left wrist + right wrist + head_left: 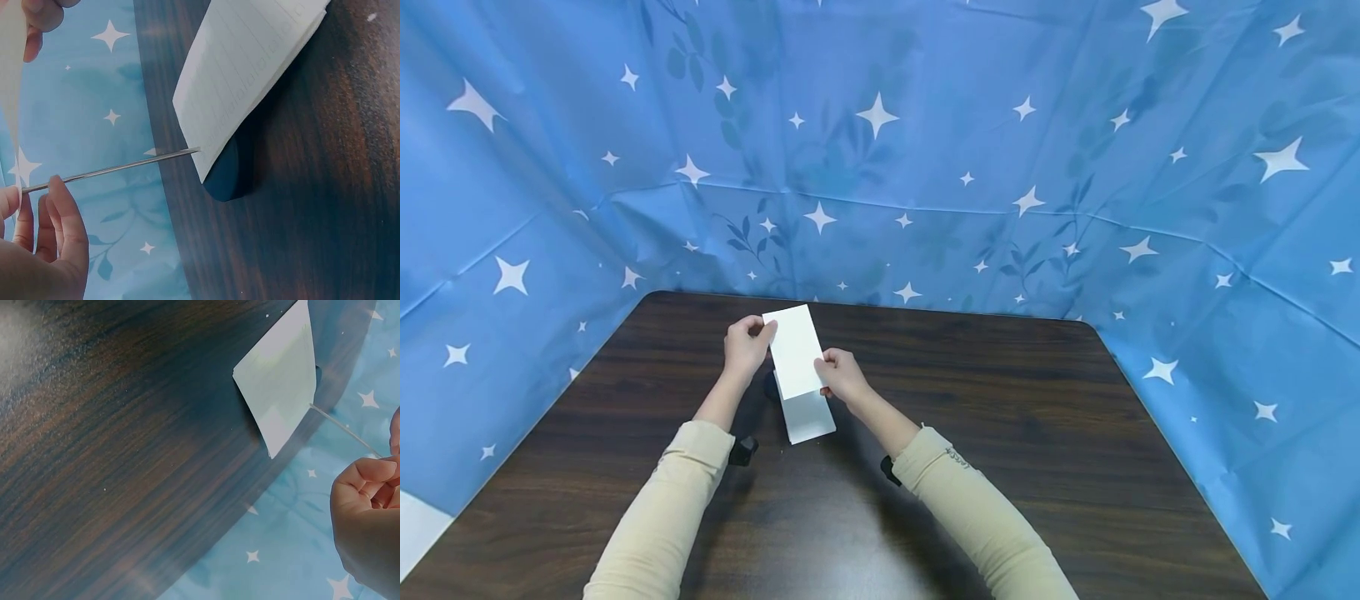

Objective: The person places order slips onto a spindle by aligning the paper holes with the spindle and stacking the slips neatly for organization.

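A blank white sheet of paper (795, 350) is held up in the head view. At its upper left corner my left hand (746, 346) pinches it between thumb and fingers. My right hand (844, 375) pinches the lower right edge. Underneath, a thin stack of white papers (807, 417), lined on one face in the left wrist view, sits over a dark round base (228, 172). From the stack a thin metal spike (125, 167) rises to the held sheet, with my left fingers right beside its upper end. In the head view the sheet hides the spike.
A dark wood-grain table (1000, 433) lies under everything. Behind it and at both sides hangs a blue cloth (940, 150) with white stars. Dark wrist cameras (742, 451) sit at both cuffs.
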The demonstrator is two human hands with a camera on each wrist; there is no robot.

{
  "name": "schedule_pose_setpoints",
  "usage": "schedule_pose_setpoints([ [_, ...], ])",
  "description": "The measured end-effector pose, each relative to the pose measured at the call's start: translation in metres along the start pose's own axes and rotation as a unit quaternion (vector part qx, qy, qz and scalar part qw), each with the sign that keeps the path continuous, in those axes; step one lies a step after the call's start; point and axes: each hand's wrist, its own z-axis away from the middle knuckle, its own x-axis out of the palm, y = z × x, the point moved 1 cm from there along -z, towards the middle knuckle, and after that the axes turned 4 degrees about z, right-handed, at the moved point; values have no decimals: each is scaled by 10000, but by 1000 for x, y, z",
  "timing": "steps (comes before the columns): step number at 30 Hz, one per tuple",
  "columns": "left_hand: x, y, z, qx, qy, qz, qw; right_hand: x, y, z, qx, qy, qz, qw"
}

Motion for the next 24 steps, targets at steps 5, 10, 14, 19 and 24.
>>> schedule_pose_setpoints([
  [5, 1, 1, -2, -132, -3, 194, 9997, -1, -2, -1, -8, 28, 41, 10000],
  [10, 0, 3, -2, 10, 15, 139, 9999, -1, -2, -1, 40, 35, 64, 10000],
  [14, -1, 3, -1, 29, -10, 59, 10000, -2, -8, 5, 0, 6, 56, 10000],
  [19, 0, 2, -2, -57, -40, -3, 10000, -3, -10, 4, -2, -4, 84, 10000],
  [24, -2, 2, -5, -512, -269, 385, 9976, -1, -3, -1, -1, 32, 140, 9999],
])
